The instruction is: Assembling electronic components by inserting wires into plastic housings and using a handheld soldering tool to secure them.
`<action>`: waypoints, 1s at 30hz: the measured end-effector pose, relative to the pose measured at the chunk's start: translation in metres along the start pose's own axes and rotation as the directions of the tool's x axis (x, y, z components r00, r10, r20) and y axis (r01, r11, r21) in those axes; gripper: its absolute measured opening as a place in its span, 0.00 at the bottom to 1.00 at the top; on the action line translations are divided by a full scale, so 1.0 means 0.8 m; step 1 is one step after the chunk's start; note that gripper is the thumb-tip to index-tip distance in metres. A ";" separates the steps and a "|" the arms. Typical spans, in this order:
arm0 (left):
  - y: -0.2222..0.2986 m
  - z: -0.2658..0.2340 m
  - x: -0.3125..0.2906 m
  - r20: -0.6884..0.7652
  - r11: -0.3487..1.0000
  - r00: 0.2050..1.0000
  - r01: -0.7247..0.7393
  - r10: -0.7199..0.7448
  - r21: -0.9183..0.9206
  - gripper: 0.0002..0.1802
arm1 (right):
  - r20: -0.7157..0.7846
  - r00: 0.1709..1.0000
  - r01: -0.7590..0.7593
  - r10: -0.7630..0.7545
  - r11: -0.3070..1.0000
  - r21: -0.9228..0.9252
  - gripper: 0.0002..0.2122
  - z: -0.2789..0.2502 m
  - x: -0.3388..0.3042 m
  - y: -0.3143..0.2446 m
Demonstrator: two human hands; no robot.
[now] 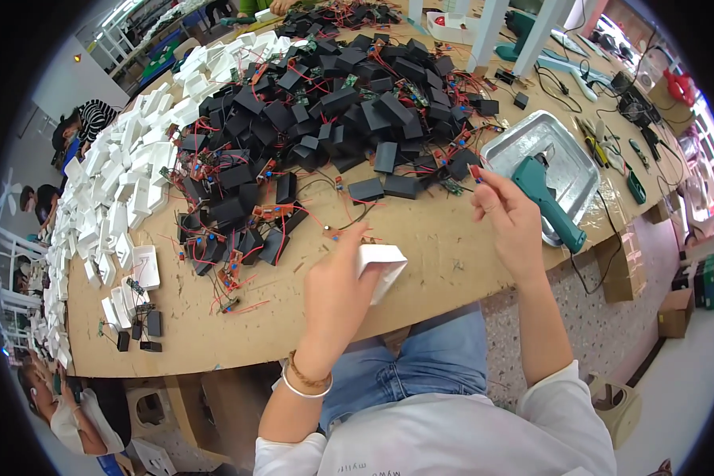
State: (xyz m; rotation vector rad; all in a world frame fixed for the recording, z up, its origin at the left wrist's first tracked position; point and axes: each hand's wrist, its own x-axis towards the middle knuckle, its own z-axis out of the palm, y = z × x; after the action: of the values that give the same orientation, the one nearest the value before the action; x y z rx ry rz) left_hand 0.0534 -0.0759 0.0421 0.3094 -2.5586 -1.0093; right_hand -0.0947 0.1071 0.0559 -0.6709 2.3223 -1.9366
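Note:
My left hand [337, 282] is wrapped round a white plastic case [382, 258], open-sided and tilted, just above the table's near edge. A dark cable with a small round end lies by its fingertips. To the right, my right hand [506, 213] is raised over the table, thumb and fingers pinched on a small red-tipped part [475, 171] whose kind I cannot make out. Beside that hand, a green glue gun [549, 202] rests across a metal tray [496, 151]. Black boxes [365, 190] with red wires and small circuit boards lie just beyond both hands.
A big heap of black boxes [325, 107] fills the table's middle, with white cases [127, 190] piled along the left. Pliers [593, 147], cords and a green-handled tool [635, 188] lie at right. White posts [490, 36] rise at the back. Other people sit at left.

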 end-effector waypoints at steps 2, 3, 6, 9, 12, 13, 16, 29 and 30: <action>0.016 0.002 0.008 0.188 0.984 0.972 0.118 -0.143 0.136 0.32 | 0.044 0.997 -0.064 0.060 0.993 0.100 0.11 -0.006 -0.002 -0.007; 0.019 0.010 0.009 0.137 0.963 0.991 -0.032 -0.005 0.267 0.36 | 0.093 0.989 -0.132 0.115 0.971 0.198 0.11 -0.011 -0.002 -0.008; 0.031 0.019 0.009 0.109 0.918 0.986 -0.158 0.126 0.363 0.47 | 0.113 0.985 -0.164 0.131 0.918 0.362 0.10 -0.024 -0.011 -0.011; 0.050 0.022 0.016 0.006 0.920 0.956 -0.285 0.294 0.270 0.51 | 0.069 0.992 -0.118 0.103 0.958 0.263 0.09 -0.033 -0.037 -0.044; 0.083 0.024 0.016 -0.074 0.855 0.862 -0.507 0.502 -0.111 0.50 | 0.351 0.927 -0.173 0.132 0.981 0.087 0.08 -0.051 -0.068 -0.091; 0.098 0.031 0.010 0.015 0.851 0.894 -0.421 0.448 -0.314 0.44 | 0.343 0.937 -0.125 0.065 0.980 0.154 0.07 -0.050 -0.077 -0.088; 0.112 0.031 -0.008 0.209 0.819 0.932 -0.137 0.297 -0.557 0.33 | 0.334 0.942 -0.091 0.037 0.985 0.147 0.06 -0.050 -0.082 -0.084; 0.063 0.018 -0.045 0.480 0.336 0.870 0.489 -0.114 -0.805 0.11 | 0.492 0.863 -0.347 0.114 0.842 0.413 0.17 -0.014 -0.078 -0.029; 0.062 0.017 -0.047 0.495 0.327 0.860 0.506 -0.124 -0.798 0.11 | 0.495 0.861 -0.351 0.117 0.840 0.413 0.17 -0.010 -0.078 -0.030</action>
State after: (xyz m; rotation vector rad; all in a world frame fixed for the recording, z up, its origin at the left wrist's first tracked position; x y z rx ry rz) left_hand 0.0782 -0.0197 0.0576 0.3294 -1.7141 -2.6657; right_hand -0.0333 0.1334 0.0651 -0.6455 1.4710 -1.8821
